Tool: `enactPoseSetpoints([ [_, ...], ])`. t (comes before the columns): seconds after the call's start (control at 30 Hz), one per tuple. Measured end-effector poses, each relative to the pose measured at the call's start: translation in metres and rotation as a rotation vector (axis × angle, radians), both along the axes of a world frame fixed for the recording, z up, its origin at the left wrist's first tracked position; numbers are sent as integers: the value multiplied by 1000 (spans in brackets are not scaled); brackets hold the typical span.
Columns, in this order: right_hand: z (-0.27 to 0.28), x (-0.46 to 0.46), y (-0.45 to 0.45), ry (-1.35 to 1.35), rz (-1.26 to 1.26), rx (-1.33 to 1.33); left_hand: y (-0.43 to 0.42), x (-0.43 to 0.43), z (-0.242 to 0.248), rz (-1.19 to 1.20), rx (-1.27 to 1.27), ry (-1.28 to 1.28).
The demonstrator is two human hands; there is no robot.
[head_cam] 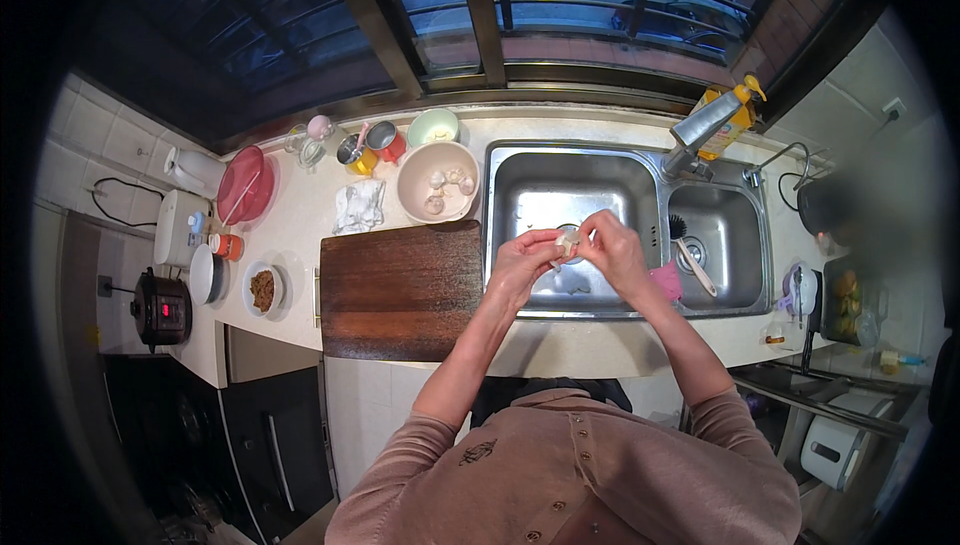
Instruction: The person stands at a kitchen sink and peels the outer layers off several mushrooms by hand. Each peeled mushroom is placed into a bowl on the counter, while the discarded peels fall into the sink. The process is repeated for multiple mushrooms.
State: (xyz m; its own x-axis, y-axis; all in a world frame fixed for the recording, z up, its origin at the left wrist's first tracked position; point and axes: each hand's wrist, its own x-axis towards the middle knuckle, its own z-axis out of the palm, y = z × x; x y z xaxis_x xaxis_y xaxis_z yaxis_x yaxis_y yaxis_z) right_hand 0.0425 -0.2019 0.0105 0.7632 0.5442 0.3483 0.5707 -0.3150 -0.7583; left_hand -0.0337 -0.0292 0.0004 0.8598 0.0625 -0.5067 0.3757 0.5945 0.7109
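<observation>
Over the large basin of a stainless-steel sink [517, 185], my left hand [523, 260] holds a pale piece of garlic [568, 242] between thumb and fingers. My right hand [613, 249] pinches the other side of the same garlic; its fingertips partly hide it. Bits of pale peel [577, 290] lie on the basin floor below. Left of the sink, a cream bowl [411, 196] contains several garlic bulbs [435, 205]. Behind it, a light green bowl [420, 125] has a few pale pieces inside, too small to tell exactly.
A dark wooden cutting board [401, 294] lies left of the sink, beside a folded white cloth [360, 204]. The faucet [697, 129] rises at the back. A brush [697, 267] rests in the small basin, and a pink cloth [665, 280] hangs over the divider.
</observation>
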Motion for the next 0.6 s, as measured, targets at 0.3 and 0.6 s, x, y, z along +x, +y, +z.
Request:
enactPoseSetpoints([
  [0.3, 4, 34, -9, 82, -172, -30, -1, 0, -2, 10, -206, -111],
  [0.6, 9, -10, 5, 363, -139, 122, -8, 3, -30, 160, -265, -179],
])
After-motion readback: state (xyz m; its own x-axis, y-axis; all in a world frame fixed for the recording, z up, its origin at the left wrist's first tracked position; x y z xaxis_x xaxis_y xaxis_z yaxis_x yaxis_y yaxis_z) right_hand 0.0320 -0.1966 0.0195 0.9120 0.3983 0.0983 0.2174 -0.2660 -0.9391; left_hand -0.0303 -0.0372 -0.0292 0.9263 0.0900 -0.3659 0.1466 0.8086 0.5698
